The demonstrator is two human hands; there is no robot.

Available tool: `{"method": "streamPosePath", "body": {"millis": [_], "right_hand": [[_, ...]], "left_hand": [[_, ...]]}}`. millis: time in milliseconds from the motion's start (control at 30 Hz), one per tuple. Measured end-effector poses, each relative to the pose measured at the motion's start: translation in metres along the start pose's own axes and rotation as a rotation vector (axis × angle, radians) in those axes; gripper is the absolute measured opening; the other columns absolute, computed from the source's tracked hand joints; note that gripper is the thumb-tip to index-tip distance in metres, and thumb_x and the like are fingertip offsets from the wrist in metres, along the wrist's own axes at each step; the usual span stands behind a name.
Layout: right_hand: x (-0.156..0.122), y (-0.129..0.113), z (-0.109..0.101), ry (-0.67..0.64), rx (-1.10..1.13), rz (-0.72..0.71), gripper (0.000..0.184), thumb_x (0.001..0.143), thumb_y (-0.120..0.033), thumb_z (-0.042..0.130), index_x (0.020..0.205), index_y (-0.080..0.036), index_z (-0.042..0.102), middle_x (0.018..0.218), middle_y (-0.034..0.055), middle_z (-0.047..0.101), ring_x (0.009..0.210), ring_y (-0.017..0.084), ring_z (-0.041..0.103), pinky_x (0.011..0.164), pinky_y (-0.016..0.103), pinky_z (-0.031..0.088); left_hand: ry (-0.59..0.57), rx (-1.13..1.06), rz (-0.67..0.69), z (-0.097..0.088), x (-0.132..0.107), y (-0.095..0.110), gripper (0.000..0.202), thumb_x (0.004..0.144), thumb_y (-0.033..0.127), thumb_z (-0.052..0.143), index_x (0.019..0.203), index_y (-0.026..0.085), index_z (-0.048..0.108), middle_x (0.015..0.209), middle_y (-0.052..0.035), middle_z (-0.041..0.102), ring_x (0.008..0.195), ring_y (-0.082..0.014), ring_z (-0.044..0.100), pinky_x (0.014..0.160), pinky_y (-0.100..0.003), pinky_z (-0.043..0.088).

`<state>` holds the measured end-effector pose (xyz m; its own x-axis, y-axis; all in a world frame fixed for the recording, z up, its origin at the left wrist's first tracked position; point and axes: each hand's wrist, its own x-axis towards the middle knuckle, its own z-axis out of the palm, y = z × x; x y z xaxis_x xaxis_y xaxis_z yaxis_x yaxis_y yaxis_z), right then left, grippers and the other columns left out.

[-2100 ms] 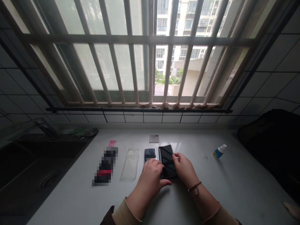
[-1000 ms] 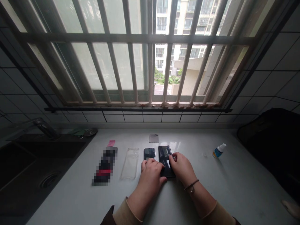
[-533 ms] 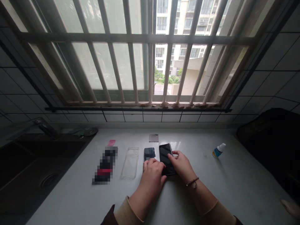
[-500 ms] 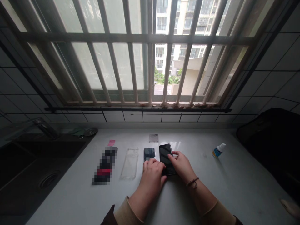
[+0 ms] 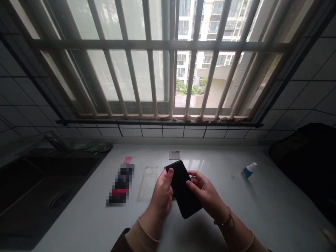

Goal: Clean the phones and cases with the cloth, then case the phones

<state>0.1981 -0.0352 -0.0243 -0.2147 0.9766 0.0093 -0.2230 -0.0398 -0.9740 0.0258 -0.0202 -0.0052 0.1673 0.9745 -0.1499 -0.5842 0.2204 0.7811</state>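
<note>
A black smartphone (image 5: 183,194) is held tilted above the counter between both my hands. My left hand (image 5: 161,196) grips its left edge, thumb lying on the dark face near the upper corner. On the opposite edge, my right hand (image 5: 207,192) pinches it, with the thumb on the face and the fingers behind. A second phone on the counter is almost wholly hidden behind my left hand and the held phone. Just left of my left hand lies a clear phone case (image 5: 147,183).
Farther left are a blurred-out dark item with a red band (image 5: 120,185) and a pink slip (image 5: 127,160). A grey square piece (image 5: 174,155) lies behind the phone. A small white-capped bottle (image 5: 247,171) stands right; a sink (image 5: 78,164) is left, a black bag (image 5: 304,161) far right.
The black smartphone has been lifted off the counter and tilted, its top swinging left. My left hand has moved from above the second phone to grip the black one.
</note>
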Motion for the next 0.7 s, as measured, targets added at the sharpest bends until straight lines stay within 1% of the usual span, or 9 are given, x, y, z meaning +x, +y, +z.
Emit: {"method": "streamPosePath", "body": {"millis": [100, 200, 333, 433, 467, 533, 600, 633, 700], "right_hand": [[-0.006, 0.004, 0.007, -0.115, -0.114, -0.021, 0.047, 0.094, -0.051, 0.076, 0.128, -0.022, 0.060, 0.078, -0.0027, 0.062, 0.066, 0.013, 0.056, 0.061, 0.025, 0.040], [-0.006, 0.009, 0.008, -0.119, -0.265, -0.054, 0.045, 0.096, -0.050, 0.073, 0.130, -0.022, 0.061, 0.076, -0.0036, 0.058, 0.063, 0.011, 0.048, 0.058, 0.025, 0.036], [-0.004, 0.006, 0.005, -0.113, -0.389, -0.064, 0.049, 0.098, -0.054, 0.069, 0.135, -0.023, 0.059, 0.078, -0.0026, 0.060, 0.062, 0.013, 0.049, 0.058, 0.025, 0.037], [-0.004, 0.002, 0.002, -0.105, -0.444, -0.113, 0.051, 0.102, -0.062, 0.057, 0.134, -0.023, 0.061, 0.082, 0.0007, 0.065, 0.067, 0.015, 0.055, 0.061, 0.026, 0.040], [-0.004, 0.001, 0.001, -0.097, -0.470, -0.132, 0.051, 0.104, -0.064, 0.052, 0.128, -0.022, 0.065, 0.083, 0.0022, 0.066, 0.069, 0.017, 0.057, 0.062, 0.027, 0.042], [-0.005, 0.003, -0.002, -0.076, -0.513, -0.142, 0.057, 0.107, -0.066, 0.039, 0.105, -0.019, 0.072, 0.078, 0.0035, 0.066, 0.068, 0.017, 0.057, 0.061, 0.027, 0.042], [-0.005, 0.007, -0.003, -0.070, -0.521, -0.117, 0.067, 0.108, -0.066, 0.030, 0.082, -0.019, 0.070, 0.067, 0.0028, 0.062, 0.060, 0.016, 0.053, 0.056, 0.027, 0.039], [-0.006, 0.009, -0.004, -0.065, -0.515, -0.107, 0.070, 0.109, -0.066, 0.028, 0.075, -0.019, 0.067, 0.063, 0.0023, 0.060, 0.056, 0.015, 0.051, 0.054, 0.026, 0.037], [-0.006, 0.012, -0.003, -0.038, -0.500, -0.102, 0.070, 0.109, -0.066, 0.027, 0.072, -0.020, 0.065, 0.059, 0.0017, 0.059, 0.053, 0.015, 0.051, 0.053, 0.026, 0.036]], "left_hand": [[0.093, -0.070, -0.017, -0.002, 0.002, 0.006, 0.048, 0.088, 0.050, 0.080, 0.117, 0.014, 0.068, 0.114, -0.0196, 0.078, 0.101, -0.0293, 0.076, 0.092, -0.040, 0.060], [0.141, -0.065, -0.024, -0.006, 0.005, 0.009, 0.038, 0.083, 0.037, 0.087, 0.107, 0.013, 0.070, 0.106, -0.0186, 0.080, 0.095, -0.0273, 0.078, 0.090, -0.038, 0.061], [0.167, -0.107, -0.016, -0.006, 0.007, 0.009, 0.030, 0.084, 0.027, 0.086, 0.104, 0.012, 0.070, 0.103, -0.0176, 0.080, 0.091, -0.0235, 0.078, 0.089, -0.035, 0.062], [0.207, -0.167, 0.044, -0.006, 0.009, 0.010, 0.028, 0.086, 0.024, 0.084, 0.107, 0.014, 0.070, 0.105, -0.0164, 0.080, 0.092, -0.0230, 0.077, 0.088, -0.036, 0.064], [0.232, -0.188, 0.070, -0.007, 0.010, 0.011, 0.028, 0.087, 0.024, 0.083, 0.108, 0.014, 0.069, 0.106, -0.0158, 0.080, 0.092, -0.0233, 0.077, 0.087, -0.038, 0.064], [0.289, -0.227, 0.123, -0.009, 0.012, 0.014, 0.027, 0.088, 0.025, 0.082, 0.110, 0.016, 0.069, 0.108, -0.0145, 0.079, 0.093, -0.0237, 0.077, 0.086, -0.040, 0.065], [0.325, -0.257, 0.160, -0.010, 0.013, 0.017, 0.025, 0.090, 0.025, 0.081, 0.110, 0.017, 0.070, 0.110, -0.0134, 0.079, 0.095, -0.0232, 0.077, 0.087, -0.040, 0.065], [0.332, -0.268, 0.168, -0.010, 0.014, 0.018, 0.024, 0.090, 0.026, 0.080, 0.110, 0.017, 0.070, 0.111, -0.0129, 0.078, 0.096, -0.0230, 0.077, 0.088, -0.040, 0.065], [0.335, -0.276, 0.166, -0.011, 0.015, 0.019, 0.024, 0.090, 0.026, 0.080, 0.110, 0.018, 0.070, 0.112, -0.0123, 0.078, 0.097, -0.0230, 0.077, 0.089, -0.040, 0.065]]}}
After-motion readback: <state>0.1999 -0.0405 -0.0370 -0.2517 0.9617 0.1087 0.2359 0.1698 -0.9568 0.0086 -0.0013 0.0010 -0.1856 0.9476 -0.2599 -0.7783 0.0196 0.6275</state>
